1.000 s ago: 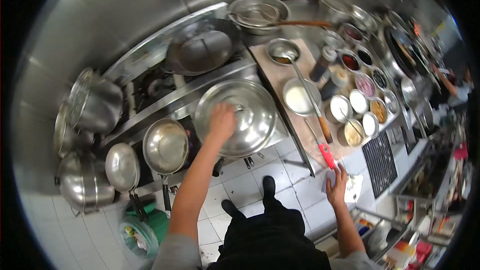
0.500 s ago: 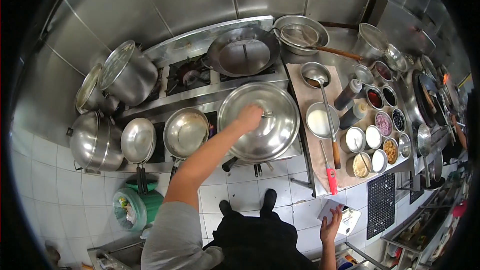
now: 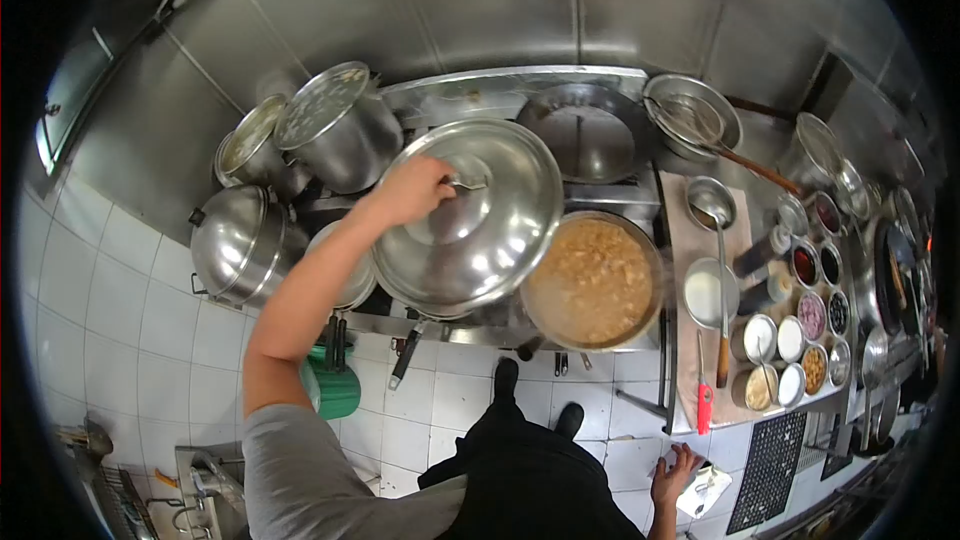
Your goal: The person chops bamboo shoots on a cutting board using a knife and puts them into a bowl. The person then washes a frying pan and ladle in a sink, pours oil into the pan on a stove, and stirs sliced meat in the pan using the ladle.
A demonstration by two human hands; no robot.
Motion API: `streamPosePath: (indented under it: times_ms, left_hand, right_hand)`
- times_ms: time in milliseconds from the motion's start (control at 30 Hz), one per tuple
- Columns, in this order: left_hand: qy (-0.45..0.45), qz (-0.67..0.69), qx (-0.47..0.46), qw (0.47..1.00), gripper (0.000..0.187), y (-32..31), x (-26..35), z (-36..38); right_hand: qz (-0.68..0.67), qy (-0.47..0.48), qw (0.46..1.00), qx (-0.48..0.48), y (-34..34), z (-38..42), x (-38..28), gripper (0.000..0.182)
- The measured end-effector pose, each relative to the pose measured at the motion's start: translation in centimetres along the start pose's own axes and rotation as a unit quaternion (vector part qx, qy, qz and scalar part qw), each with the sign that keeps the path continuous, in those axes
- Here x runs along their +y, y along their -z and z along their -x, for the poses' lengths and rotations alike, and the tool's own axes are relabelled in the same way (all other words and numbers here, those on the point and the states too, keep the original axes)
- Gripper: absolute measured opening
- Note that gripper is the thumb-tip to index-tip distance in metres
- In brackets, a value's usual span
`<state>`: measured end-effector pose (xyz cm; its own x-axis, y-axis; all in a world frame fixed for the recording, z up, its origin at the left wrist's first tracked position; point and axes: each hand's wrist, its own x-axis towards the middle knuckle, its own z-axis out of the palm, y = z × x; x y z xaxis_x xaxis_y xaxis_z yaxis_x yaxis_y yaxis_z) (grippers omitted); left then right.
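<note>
My left hand [image 3: 415, 190] grips the small handle on top of a large round metal pot lid [image 3: 500, 240]. The lid is raised and slightly tilted to the left of a wide pan [image 3: 655, 315], covering part of the skillets behind it. Uncovered in that pan lies a brown stew [image 3: 590, 280] with chunks in it. Low on the right, my right hand [image 3: 678, 473] hangs with its fingers apart and nothing in them, in front of a white box [image 3: 705, 492] on the floor.
A dark wok [image 3: 582, 135] sits on the back burner. Tall pots [image 3: 350, 140] stand at the back left. On the right counter are a ladle [image 3: 722, 290], squeeze bottles [image 3: 762, 252], a red-handled lighter [image 3: 704, 405] and several ingredient tins [image 3: 812, 315]. A green bin [image 3: 335, 390] stands below.
My left hand has lifted the lid off the pan and carried it left, exposing the stew. The camera view has shifted left. My right hand remains low and open.
</note>
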<state>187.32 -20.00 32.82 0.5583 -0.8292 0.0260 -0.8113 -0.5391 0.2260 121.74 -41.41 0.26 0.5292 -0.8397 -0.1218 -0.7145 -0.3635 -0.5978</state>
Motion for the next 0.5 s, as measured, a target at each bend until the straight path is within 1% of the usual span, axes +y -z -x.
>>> streamPosePath:
  times_ms: [100, 133, 200, 233, 267, 367, 433, 467, 500]
  left_hand:
    - [0.041, -0.015, 0.010, 0.999, 0.021, 5.4, -6.8, 0.7]
    - [0.060, -0.017, 0.014, 0.998, 0.020, 7.5, -8.8, 0.7]
    - [0.108, -0.030, 0.018, 0.993, 0.020, 11.3, -12.9, 0.4]
    - [0.086, -0.048, 0.059, 0.993, 0.019, 12.1, -16.9, -0.1]
    - [0.098, -0.072, 0.053, 0.991, 0.019, 13.3, -19.8, -0.6]
    - [0.145, -0.120, 0.059, 0.980, 0.020, 15.8, -27.8, -2.3]
    - [0.176, -0.143, 0.066, 0.972, 0.020, 16.5, -32.8, -3.7]
    - [0.192, -0.154, 0.067, 0.967, 0.020, 16.7, -35.1, -4.5]
    - [0.211, -0.166, 0.071, 0.961, 0.021, 16.9, -36.9, -5.2]
  right_hand:
    - [-0.031, -0.039, 0.998, -0.043, -1.3, 0.0, -3.5, 0.044]
    - [-0.009, 0.010, 0.999, -0.034, -3.2, 0.1, -1.5, 0.044]
    - [-0.005, 0.001, 0.997, -0.076, -4.6, 0.4, -2.0, 0.046]
    - [-0.003, -0.005, 0.995, -0.096, -5.3, 0.6, -2.4, 0.047]
    - [-0.015, 0.023, 0.998, -0.062, -6.8, 1.2, -1.7, 0.040]
    - [-0.003, -0.032, 0.992, -0.119, -9.0, 2.3, -0.9, 0.037]
    - [0.025, -0.059, 0.989, -0.132, -12.6, 5.3, 4.5, 0.040]
    - [0.040, -0.073, 0.987, -0.138, -14.1, 6.1, 5.4, 0.042]
    - [0.030, -0.031, 0.987, -0.155, -13.6, 6.4, 4.1, 0.042]
